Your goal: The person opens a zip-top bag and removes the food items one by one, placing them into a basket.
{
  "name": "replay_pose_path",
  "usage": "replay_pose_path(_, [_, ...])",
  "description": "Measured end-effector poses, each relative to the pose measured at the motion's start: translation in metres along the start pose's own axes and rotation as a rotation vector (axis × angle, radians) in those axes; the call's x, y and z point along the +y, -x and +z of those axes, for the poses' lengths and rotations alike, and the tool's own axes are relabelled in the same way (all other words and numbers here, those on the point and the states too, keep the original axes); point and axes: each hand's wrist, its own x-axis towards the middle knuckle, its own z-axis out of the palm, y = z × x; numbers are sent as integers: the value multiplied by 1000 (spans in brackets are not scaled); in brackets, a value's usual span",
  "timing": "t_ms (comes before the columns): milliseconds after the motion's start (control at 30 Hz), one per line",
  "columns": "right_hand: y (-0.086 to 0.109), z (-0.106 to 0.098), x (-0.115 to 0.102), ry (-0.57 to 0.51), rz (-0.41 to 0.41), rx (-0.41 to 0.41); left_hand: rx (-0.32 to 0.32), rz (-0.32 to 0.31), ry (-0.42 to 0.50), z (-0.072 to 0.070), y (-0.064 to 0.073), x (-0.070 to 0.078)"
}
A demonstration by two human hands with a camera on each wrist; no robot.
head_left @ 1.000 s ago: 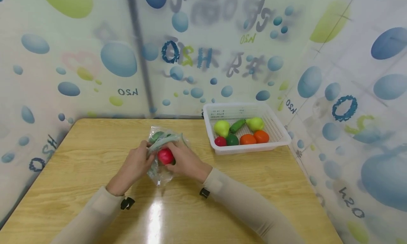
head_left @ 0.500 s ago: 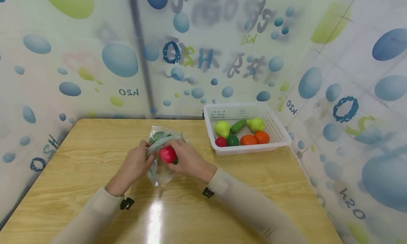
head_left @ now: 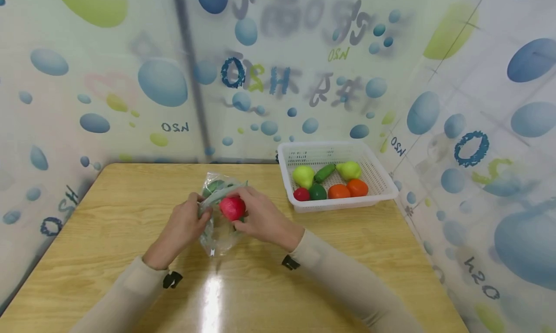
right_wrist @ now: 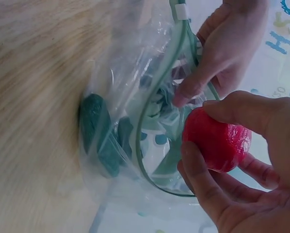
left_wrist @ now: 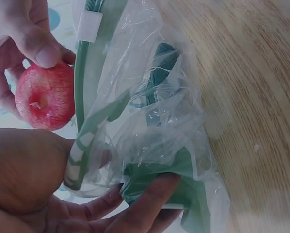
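Observation:
A clear zip bag [left_wrist: 135,121] with a green-edged mouth and a white slider stands on the wooden table. My left hand [head_left: 184,223] grips the bag's rim on the left side, its thumb inside the mouth in the right wrist view. Dark green cucumber-like pieces [right_wrist: 97,133] lie inside, seen through the plastic. My right hand [head_left: 268,219] holds a red apple [right_wrist: 217,138] between thumb and fingers, right at the open mouth of the bag. In the left wrist view the apple overlaps the green zip edge.
A white plastic basket [head_left: 343,205] stands at the back right of the table [head_left: 130,202]. It holds two yellow-green pears [head_left: 303,175], a cucumber [head_left: 325,172], two orange fruits [head_left: 339,191], a dark green piece [head_left: 318,192] and a red fruit [head_left: 301,194]. A patterned wall closes off the back.
My right hand has shifted slightly to the right and up with the apple, which shows more fully at the bag's mouth. My left hand keeps its grip on the rim.

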Motion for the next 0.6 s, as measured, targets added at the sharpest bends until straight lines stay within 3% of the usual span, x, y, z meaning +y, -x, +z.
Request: replay_pose_path(600, [10,-32,6,-35,-7,108,9,-13,13,0,1,-2])
